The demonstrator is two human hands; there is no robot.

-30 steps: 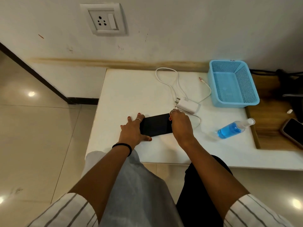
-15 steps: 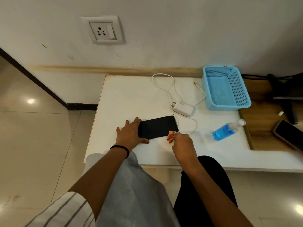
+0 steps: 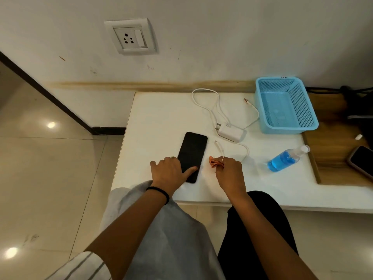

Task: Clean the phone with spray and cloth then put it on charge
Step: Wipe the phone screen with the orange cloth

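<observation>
From your head camera, your left hand [image 3: 171, 170] lies flat and spread on the near left edge of the phone [image 3: 192, 154], thumb pressed on the dark screen, pinning it to the white table [image 3: 161, 118]. The phone lies face up, angled with its far end tipped right. Your right hand [image 3: 229, 171] sits just right of the phone, pinching a small bunched orange cloth [image 3: 215, 164] between the fingertips. The spray bottle [image 3: 286, 158] of blue liquid lies on its side further right. The white charger [image 3: 231, 133] and its cable [image 3: 214, 106] rest beyond the phone, near the blue basket [image 3: 286, 126]. A wall socket [image 3: 130, 37] is mounted above.
</observation>
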